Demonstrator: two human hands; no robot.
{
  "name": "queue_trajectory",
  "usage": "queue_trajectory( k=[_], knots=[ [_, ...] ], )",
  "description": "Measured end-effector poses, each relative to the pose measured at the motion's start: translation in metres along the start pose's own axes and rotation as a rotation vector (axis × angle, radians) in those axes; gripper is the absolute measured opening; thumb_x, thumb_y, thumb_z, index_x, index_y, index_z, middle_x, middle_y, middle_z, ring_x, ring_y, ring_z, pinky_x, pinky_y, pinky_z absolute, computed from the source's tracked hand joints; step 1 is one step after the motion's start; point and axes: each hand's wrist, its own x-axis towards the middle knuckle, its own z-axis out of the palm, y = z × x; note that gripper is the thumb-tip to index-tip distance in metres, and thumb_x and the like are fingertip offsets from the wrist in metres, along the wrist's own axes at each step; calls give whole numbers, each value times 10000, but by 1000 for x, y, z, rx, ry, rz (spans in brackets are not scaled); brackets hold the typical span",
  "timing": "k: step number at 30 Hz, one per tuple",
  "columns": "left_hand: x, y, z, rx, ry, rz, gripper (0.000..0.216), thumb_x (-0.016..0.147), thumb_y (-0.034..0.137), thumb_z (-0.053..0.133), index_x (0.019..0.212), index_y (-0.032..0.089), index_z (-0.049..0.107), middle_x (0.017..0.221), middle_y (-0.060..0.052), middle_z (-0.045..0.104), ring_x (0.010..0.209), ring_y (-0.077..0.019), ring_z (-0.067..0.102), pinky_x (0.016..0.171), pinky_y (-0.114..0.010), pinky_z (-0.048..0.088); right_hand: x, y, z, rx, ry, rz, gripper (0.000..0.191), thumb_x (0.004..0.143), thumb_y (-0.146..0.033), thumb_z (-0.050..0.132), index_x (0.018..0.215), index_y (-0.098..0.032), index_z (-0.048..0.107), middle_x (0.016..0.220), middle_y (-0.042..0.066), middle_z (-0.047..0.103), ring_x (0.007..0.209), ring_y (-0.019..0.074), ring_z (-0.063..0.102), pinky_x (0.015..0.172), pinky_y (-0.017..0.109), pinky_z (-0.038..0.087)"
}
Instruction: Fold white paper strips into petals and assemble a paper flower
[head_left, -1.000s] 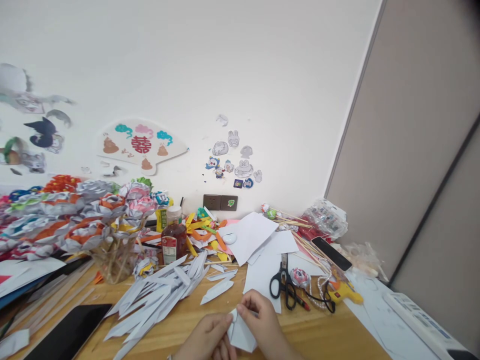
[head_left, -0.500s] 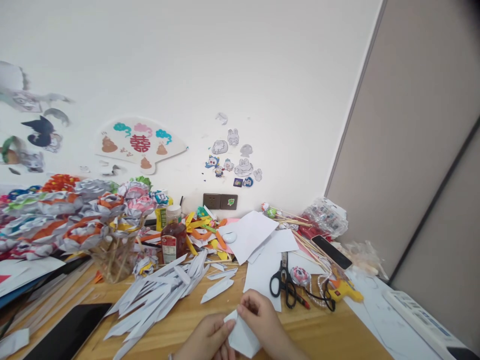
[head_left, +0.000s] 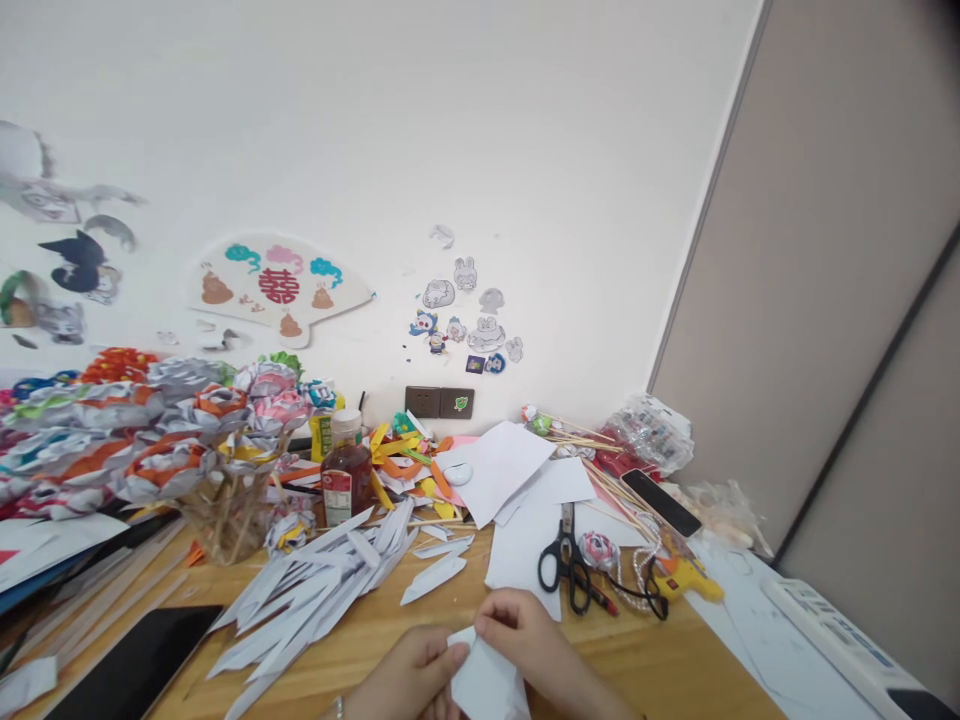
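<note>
Holding a piece of white paper (head_left: 487, 688) over the wooden table (head_left: 667, 655), toward its near edge, apparently mid-fold: pinching the upper end with the left hand (head_left: 424, 670), thumb on top, and with the right hand (head_left: 525, 635), curled over with fingers narrowed on it. Calling next, probably, for a firm crease. Backed by cut strips (head_left: 322, 590) and scissors (head_left: 564, 570), then, toward the table's far edge, by loose sheets (head_left: 510, 465).
</note>
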Motion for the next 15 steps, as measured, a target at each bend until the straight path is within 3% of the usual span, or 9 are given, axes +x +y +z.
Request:
queue_trajectory(
  k=[4,15],
  knots=[
    [-1,3,1,-9,13,-8,680,526,823,422,510,151,523,406,-17,551,309,-91,445,364,-213,338,-2,-3,2,-29,-38,-27,79,691,-172,521,635,-130,560,590,-28,494,567,101,441,531,212,327],
    [-5,5,2,-17,33,14,650,554,798,450,535,154,540,447,-11,563,345,-98,466,378,-214,346,-3,-6,4,-74,11,-56,74,673,-146,527,606,-139,558,564,-39,487,541,94,427,513,206,324]
  ],
)
